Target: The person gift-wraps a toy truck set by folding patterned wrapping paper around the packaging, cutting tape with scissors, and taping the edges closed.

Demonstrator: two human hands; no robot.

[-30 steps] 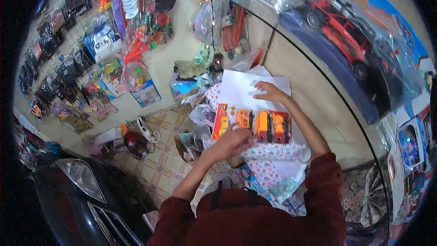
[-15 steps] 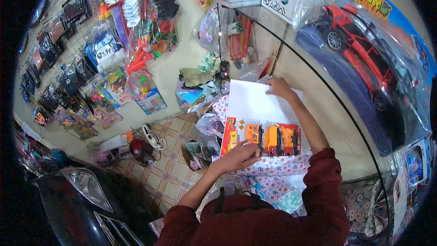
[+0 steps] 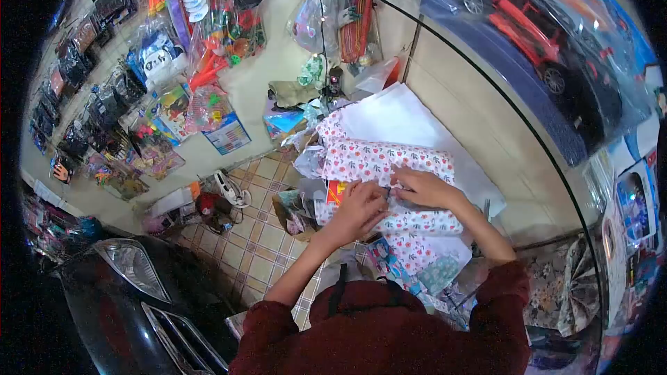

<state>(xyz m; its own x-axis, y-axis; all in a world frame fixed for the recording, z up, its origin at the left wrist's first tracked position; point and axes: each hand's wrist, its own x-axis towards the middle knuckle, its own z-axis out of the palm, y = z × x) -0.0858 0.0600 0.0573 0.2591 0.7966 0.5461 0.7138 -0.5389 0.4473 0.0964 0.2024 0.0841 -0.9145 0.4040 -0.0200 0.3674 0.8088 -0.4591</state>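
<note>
Mostly, the red-and-yellow cardboard package point(image 3: 335, 193) is covered by white floral-print wrapping paper point(image 3: 389, 157), its exposed end seen beside the left hand point(image 3: 359, 210). The paper is touched by bent fingers of that and the right hand point(image 3: 425, 189); whether anything is pinched cannot be told.

the person wore a dark maroon top point(image 3: 382, 347), plain and matte, its colour even across the broad back-to-front spread of cloth and deepening to near black in the folds. its left sleeve point(image 3: 499, 298) and right sleeve point(image 3: 267, 326) were the same maroon, loose and creased, and ended around the elbows in bunched edges, with the forearms, left hand point(image 3: 427, 189) and right hand point(image 3: 358, 210) bare. narrow black strips point(image 3: 338, 290) crossed a rounded maroon part, their exact nature too unclear to tell.
</note>
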